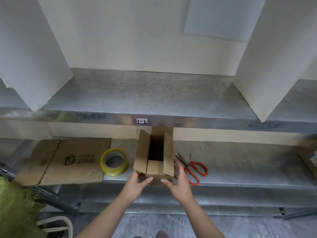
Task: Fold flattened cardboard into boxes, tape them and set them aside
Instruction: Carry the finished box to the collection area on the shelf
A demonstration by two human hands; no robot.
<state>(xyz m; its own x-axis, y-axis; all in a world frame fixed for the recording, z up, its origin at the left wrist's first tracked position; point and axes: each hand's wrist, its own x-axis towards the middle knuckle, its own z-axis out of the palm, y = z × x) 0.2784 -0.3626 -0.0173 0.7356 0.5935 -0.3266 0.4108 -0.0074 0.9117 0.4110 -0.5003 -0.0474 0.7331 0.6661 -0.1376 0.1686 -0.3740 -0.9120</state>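
A small brown cardboard box point(155, 169) stands on the lower metal shelf point(240, 176) with its top flaps up and its inside dark. My left hand point(135, 183) grips the box's lower left corner, thumb on the front face and fingers round the side. My right hand point(178, 182) rests against the right side with fairly straight fingers, its thumb touching the front. A flattened printed cardboard sheet point(68, 160) lies to the left on the same shelf. Between that sheet and the box stands a roll of yellowish clear tape point(114, 161).
Red-handled scissors point(193, 168) lie just right of the box, close to my right fingers. An upper metal shelf point(145, 95) with a label overhangs the box. White panels point(274, 57) stand on it at both sides. Another cardboard piece point(308, 160) shows at the far right.
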